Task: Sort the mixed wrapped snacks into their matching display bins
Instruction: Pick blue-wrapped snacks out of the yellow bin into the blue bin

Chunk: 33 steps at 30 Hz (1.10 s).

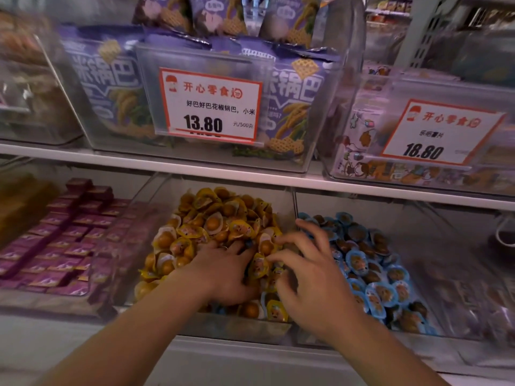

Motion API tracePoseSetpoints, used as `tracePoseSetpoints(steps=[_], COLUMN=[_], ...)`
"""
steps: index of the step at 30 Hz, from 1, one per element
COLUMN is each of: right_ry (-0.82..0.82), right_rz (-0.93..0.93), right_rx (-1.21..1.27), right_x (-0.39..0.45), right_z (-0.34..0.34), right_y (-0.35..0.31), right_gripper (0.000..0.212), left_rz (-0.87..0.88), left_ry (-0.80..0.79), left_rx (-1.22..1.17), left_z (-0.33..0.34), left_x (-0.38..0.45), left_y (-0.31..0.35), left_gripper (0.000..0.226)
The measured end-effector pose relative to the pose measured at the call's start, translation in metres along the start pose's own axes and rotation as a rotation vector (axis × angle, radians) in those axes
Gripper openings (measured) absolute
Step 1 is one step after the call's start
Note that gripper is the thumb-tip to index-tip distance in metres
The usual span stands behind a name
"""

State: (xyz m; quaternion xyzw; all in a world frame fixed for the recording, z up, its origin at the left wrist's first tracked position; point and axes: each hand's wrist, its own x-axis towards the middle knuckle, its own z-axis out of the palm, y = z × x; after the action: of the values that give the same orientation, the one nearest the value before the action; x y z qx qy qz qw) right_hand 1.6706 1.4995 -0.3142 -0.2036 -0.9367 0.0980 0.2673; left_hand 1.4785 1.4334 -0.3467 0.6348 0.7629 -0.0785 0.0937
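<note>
A clear bin (228,328) on the lower shelf is heaped with yellow wrapped snacks (217,218). To its right, another clear bin (434,324) holds blue wrapped snacks (370,263). My left hand (225,274) lies palm down in the yellow pile, fingers buried among the packets. My right hand (309,268) hovers over the divide between the two bins with fingers spread and curled. A small dark blue piece (249,243) shows between my left fingers. Whether either hand holds a packet is hidden.
A bin of purple boxed snacks (64,238) stands at the left. Above the white shelf edge (278,178), clear bins hold purple bags (111,87) with a price card (210,104) reading 13.80, and another card (440,132) reading 18.80 at right.
</note>
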Motion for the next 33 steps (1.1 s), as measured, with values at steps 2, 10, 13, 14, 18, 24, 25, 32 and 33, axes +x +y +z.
tracePoseSetpoints(steps=[2, 10, 13, 14, 18, 24, 25, 32, 33], right_ry=[0.020, 0.029, 0.045, 0.048, 0.039, 0.038, 0.040, 0.264, 0.288], right_rz=[0.006, 0.018, 0.012, 0.014, 0.014, 0.009, 0.008, 0.047, 0.030], right_rx=[-0.009, -0.015, -0.006, -0.003, -0.008, 0.039, 0.051, 0.231, 0.257], right_x=[0.000, 0.000, 0.000, 0.001, 0.001, 0.000, 0.000, 0.015, 0.018], right_z=[0.003, 0.007, 0.005, 0.005, 0.004, 0.000, -0.001, -0.011, -0.011], right_y=[0.000, 0.002, 0.001, 0.001, 0.000, -0.001, 0.000, -0.017, -0.025], right_gripper=[0.026, 0.029, 0.029, 0.029, 0.031, 0.032, 0.031, 0.022, 0.021], left_rz=[-0.003, 0.035, 0.111, 0.122, 0.136, 0.171, 0.147, -0.269, -0.320], left_ry=[-0.011, -0.104, -0.095, -0.103, -0.145, 0.022, 0.074, 0.286, 0.274], left_rx=[-0.062, -0.224, -0.484, -0.562, -0.723, -0.965, -1.012, -1.564, -1.689], left_z=[-0.003, -0.015, -0.016, -0.015, -0.017, -0.019, -0.020, -0.029, -0.028], left_x=[0.004, 0.009, 0.004, 0.003, 0.000, -0.005, -0.007, -0.050, -0.058], left_y=[0.003, 0.014, 0.018, 0.018, 0.015, 0.014, 0.011, -0.041, -0.044], left_gripper=[0.102, 0.101, 0.076, 0.079, 0.084, 0.030, 0.022, 0.031, 0.030])
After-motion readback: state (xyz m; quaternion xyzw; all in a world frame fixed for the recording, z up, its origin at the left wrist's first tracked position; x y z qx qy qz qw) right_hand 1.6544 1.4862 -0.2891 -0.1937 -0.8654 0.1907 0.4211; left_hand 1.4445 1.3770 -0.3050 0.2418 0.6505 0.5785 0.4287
